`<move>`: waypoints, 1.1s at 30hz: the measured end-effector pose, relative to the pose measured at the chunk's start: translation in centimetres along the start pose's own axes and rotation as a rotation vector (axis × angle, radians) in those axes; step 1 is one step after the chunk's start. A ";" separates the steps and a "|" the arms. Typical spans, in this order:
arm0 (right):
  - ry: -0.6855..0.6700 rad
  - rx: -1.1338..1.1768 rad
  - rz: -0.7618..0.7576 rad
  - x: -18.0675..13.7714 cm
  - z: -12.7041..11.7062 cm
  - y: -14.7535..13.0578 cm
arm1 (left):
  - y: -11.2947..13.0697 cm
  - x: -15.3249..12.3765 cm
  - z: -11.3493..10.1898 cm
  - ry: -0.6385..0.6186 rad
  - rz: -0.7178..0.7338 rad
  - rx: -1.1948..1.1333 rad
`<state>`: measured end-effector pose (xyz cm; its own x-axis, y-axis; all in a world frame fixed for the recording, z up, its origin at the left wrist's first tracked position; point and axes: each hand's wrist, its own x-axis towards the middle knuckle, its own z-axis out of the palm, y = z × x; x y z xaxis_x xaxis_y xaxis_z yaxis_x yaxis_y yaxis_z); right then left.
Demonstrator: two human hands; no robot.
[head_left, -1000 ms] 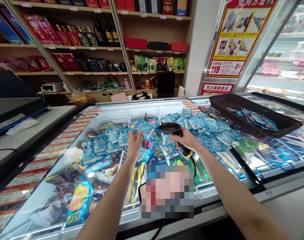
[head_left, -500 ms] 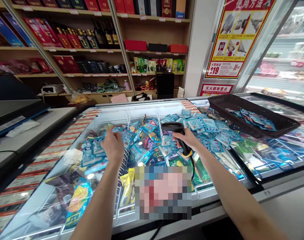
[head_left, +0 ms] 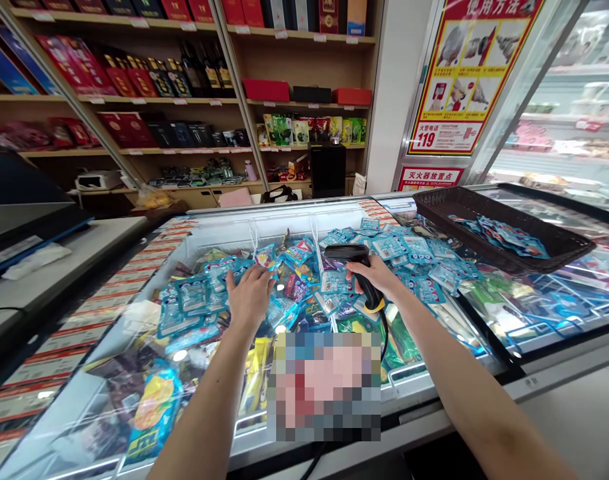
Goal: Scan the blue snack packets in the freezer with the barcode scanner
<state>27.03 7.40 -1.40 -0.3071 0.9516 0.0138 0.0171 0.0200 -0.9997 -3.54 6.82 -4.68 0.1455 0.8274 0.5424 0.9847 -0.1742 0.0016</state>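
Note:
My right hand is wrapped round the grip of a black barcode scanner, whose head points left; its cable hangs down in front. My left hand is open, fingers apart and palm down, at the right side of a group of light-blue packets. Its fingertips lie near the packets; I cannot tell whether they touch. A larger pile of similar blue packets spreads to the right of the scanner. Below the hands is a chest freezer with bagged goods in wire baskets.
A dark woven basket with several blue packets stands at the right. Price labels run along the freezer's left edge, beside a counter. Shelves of boxes and bottles stand behind. A blurred patch hides part of the front.
My left hand has moved right and its fingers have gone from curled to spread. My right hand still holds the scanner in nearly the same place. The view has shifted slightly.

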 end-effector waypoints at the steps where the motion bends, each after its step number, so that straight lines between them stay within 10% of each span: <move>1: -0.002 0.003 -0.006 0.0 0.0 -0.1 | -0.2 0.0 0.1 0.018 -0.005 0.008; 17: 0.032 0.039 -0.055 -0.4 -0.2 -1.1 | 7.4 1.0 -1.7 -0.400 0.485 -0.418; 27: 0.053 0.035 -0.025 -0.5 -0.2 -1.1 | 6.7 0.9 -0.8 -0.106 0.171 -0.273; 33: 0.059 0.033 -0.022 -0.4 -0.2 -0.9 | 5.6 1.0 0.5 -0.141 0.003 -0.398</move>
<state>27.33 7.08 -0.50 -0.2502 0.9675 0.0365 -0.0210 0.0322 -0.9993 2.21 6.93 -4.51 0.1870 0.8869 0.4225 0.8744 -0.3463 0.3399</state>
